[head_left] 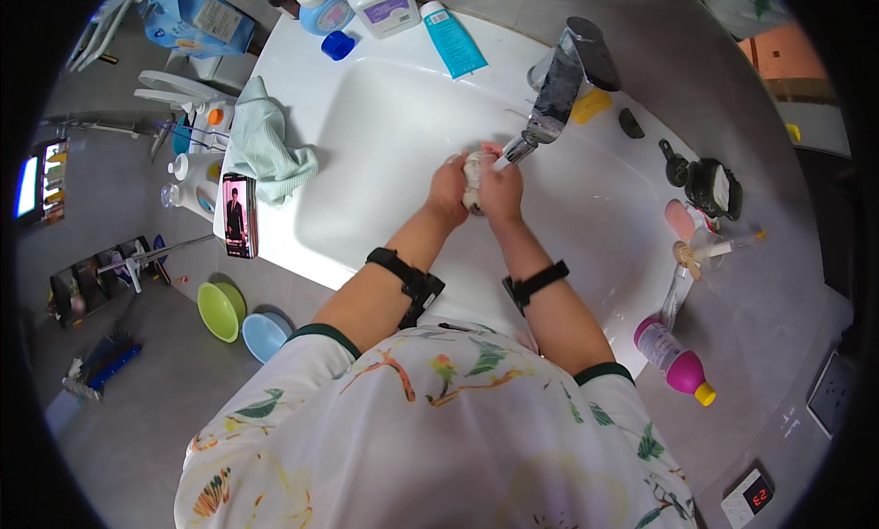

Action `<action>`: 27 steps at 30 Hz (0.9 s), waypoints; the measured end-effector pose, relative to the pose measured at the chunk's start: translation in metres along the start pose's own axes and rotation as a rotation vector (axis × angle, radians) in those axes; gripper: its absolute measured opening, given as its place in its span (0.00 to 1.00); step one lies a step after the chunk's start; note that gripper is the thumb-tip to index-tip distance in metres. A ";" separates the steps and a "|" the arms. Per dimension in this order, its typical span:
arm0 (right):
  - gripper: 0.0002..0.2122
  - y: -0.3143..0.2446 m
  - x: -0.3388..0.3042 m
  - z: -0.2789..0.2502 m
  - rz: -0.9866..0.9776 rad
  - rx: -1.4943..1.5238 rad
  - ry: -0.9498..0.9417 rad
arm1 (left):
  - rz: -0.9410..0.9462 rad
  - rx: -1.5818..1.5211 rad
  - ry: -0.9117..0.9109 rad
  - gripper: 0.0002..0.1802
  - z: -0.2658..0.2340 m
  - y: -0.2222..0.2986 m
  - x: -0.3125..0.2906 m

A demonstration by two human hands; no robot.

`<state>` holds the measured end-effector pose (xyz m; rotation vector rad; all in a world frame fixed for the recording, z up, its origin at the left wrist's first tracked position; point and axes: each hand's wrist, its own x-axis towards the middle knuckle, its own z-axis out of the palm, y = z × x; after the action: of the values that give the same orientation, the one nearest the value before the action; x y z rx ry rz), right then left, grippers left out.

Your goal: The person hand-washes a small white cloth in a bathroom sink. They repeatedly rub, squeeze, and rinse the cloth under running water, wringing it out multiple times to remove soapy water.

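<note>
Two points of contact are noted on the pale bundle point(473, 172), which is held up over the basin point(394, 108), just beside the tap's outlet; its exact kind cannot be made out. On its left, the left hand point(448, 190) has its fingers curled around it; on its right, the right hand point(501, 195) has its fingers closed over it, apparently so that it is gripped from both sides and drips fall inside the basin. The tap point(555, 101) overhangs the right fingers and partly hides them, leaving little headroom there. Surroundings, from the left: a green bowl point(222, 312) sits below the surface point(293, 48); a phone point(240, 216) stands at the surface's left edge, screen lit, presumably placed there for viewing; a green cloth point(265, 145) is draped beside it, clear of the hands; a blue bowl point(266, 335) is near the green one. Along the back are a blue cap point(338, 45), a white bottle point(381, 9) and a teal tube point(454, 42), well apart from the hands. Beyond the tap lies a yellow block point(591, 106). On the right rim, a pink bottle point(673, 357) and a dark ornament point(712, 187) obstruct neither hand.
</note>
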<state>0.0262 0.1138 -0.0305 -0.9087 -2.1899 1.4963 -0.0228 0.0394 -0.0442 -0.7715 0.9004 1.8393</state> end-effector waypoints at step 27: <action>0.13 -0.023 -0.035 -0.002 -0.299 -0.077 0.163 | -0.195 -0.195 -0.196 0.24 0.022 0.027 0.002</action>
<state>0.0465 0.0863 -0.0061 -0.6640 -2.1633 1.1654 -0.0511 0.0504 -0.0274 -0.7550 0.5078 1.8090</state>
